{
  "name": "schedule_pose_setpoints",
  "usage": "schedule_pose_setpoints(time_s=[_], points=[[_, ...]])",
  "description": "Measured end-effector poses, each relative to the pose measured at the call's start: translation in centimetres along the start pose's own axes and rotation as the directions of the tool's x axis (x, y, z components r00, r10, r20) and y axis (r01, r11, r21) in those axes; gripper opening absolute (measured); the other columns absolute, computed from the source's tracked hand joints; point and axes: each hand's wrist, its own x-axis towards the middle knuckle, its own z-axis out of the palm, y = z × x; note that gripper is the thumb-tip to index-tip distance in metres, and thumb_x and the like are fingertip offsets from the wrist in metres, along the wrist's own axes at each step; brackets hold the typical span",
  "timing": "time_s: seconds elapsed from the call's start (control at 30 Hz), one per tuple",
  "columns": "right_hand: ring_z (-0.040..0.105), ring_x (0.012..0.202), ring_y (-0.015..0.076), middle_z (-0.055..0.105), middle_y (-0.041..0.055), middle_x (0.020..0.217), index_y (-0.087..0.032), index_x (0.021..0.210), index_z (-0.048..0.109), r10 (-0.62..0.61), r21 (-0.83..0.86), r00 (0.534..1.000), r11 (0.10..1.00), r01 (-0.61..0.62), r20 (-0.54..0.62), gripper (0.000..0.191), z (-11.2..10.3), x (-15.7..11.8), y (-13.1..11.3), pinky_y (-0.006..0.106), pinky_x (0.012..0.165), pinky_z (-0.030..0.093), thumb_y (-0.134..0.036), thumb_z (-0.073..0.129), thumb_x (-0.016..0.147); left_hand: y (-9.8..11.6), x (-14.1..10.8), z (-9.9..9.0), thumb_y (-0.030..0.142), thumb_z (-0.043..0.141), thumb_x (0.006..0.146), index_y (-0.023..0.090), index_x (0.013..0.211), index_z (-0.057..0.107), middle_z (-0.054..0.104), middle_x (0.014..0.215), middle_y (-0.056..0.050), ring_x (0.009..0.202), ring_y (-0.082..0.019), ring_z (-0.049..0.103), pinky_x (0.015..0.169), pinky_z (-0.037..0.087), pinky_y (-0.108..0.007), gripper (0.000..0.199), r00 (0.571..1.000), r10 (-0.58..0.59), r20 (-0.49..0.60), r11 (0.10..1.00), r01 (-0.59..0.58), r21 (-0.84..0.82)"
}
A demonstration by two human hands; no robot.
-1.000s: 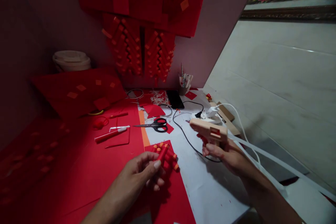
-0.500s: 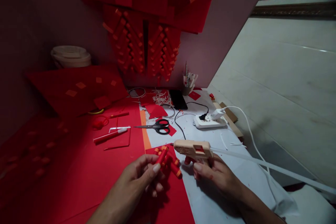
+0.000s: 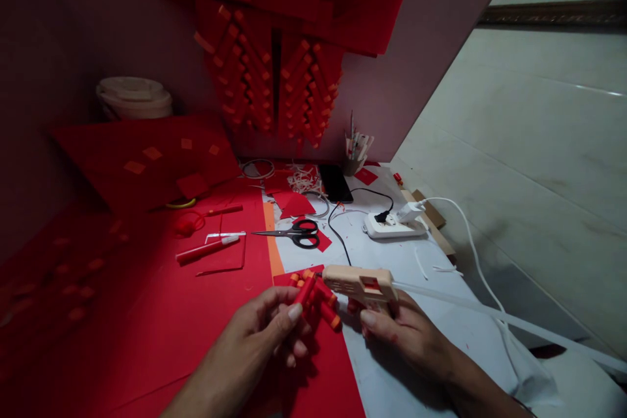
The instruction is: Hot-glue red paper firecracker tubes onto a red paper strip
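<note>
Between the thumb and fingers of my left hand [image 3: 274, 326] is a red paper tube [image 3: 305, 289] with an orange end. My right hand [image 3: 406, 326] is wrapped round the handle of a beige glue gun [image 3: 357, 281], with a long clear glue stick [image 3: 455, 302] running out of its back. The gun's nozzle points left and is at the tube's upper end; whether they touch is hard to tell. Several more red tubes with orange ends [image 3: 329, 315] lie on the red sheet [image 3: 337, 379] just beyond my left fingers.
Black scissors [image 3: 304, 234], a red marker [image 3: 206, 251], a phone [image 3: 335, 184], paper scraps [image 3: 296, 205] and a white power strip [image 3: 392, 227] with cables lie beyond my hands. A pen cup [image 3: 353, 160] stands at the back. Red tube decorations [image 3: 245, 78] hang on the wall.
The glue gun's nozzle has moved left, up to the orange end of the held tube. The camera view has shifted slightly.
</note>
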Motion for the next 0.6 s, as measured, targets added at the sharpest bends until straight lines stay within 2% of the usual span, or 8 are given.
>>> schedule_pose_setpoints(time_s=[0.2, 0.4, 0.6], points=[[0.053, 0.080, 0.0159, 0.062, 0.0008, 0.088, -0.021, 0.084, 0.064, 0.008, 0.040, 1.000, 0.999, -0.008, 0.007, 0.025, 0.1, 0.1, -0.5, 0.030, 0.074, 0.047, -0.043, 0.063, 0.097, 0.2, -0.2, 0.0, 0.051, 0.082, 0.078, 0.021, 0.107, 0.062, 0.074, 0.074, -0.003, 0.060, -0.014, 0.067, 0.055, 0.049, -0.023, 0.046, 1.000, -0.003, 0.006, 0.999, 0.002, 0.038], [0.052, 0.078, 0.0148, 0.063, 0.0011, 0.092, -0.022, 0.100, 0.068, 0.026, 0.039, 1.000, 0.999, -0.027, 0.018, 0.021, 0.0, -0.1, 0.0, 0.029, 0.071, 0.045, -0.043, 0.062, 0.098, 0.2, -0.1, 0.0, 0.051, 0.082, 0.077, 0.021, 0.108, 0.063, 0.073, 0.076, -0.003, 0.061, -0.014, 0.066, 0.054, 0.048, -0.023, 0.048, 1.000, 0.000, -0.020, 1.000, 0.001, 0.024], [0.055, 0.078, 0.0156, 0.062, -0.0002, 0.090, -0.025, 0.106, 0.068, 0.022, 0.054, 1.000, 0.998, -0.023, 0.015, 0.017, -0.2, -0.3, 0.6, 0.032, 0.084, 0.048, -0.040, 0.063, 0.098, 0.4, -0.3, 0.1, 0.053, 0.081, 0.078, 0.020, 0.109, 0.064, 0.072, 0.076, -0.003, 0.062, -0.015, 0.066, 0.056, 0.049, -0.025, 0.049, 1.000, 0.010, -0.015, 0.999, -0.009, 0.051]])
